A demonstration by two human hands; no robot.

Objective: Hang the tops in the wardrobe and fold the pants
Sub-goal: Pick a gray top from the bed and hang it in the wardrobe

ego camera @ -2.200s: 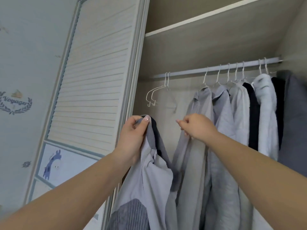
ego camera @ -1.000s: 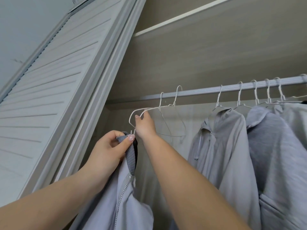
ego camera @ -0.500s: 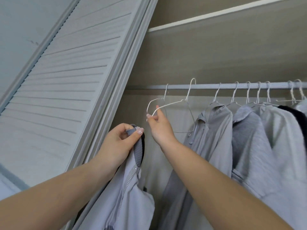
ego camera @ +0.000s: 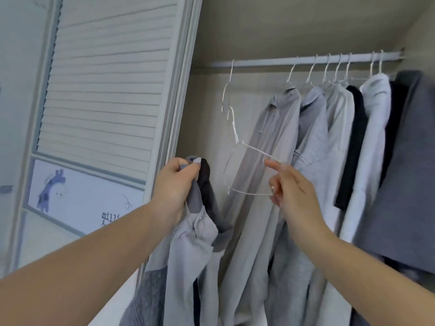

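The right hand (ego camera: 290, 184) now grips a thin white wire hanger (ego camera: 244, 161) lifted below the metal rail (ego camera: 306, 60), ready for the grey zip top (ego camera: 188, 243) the left hand (ego camera: 175, 182) clutches.

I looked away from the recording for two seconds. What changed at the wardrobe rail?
The right hand reached up to the two empty white wire hangers on the metal rail, gripped one white wire hanger and lifted it off and down; it now holds it below the rail. One empty hanger stays hooked. The left hand still grips the grey zip-up jacket by its collar.
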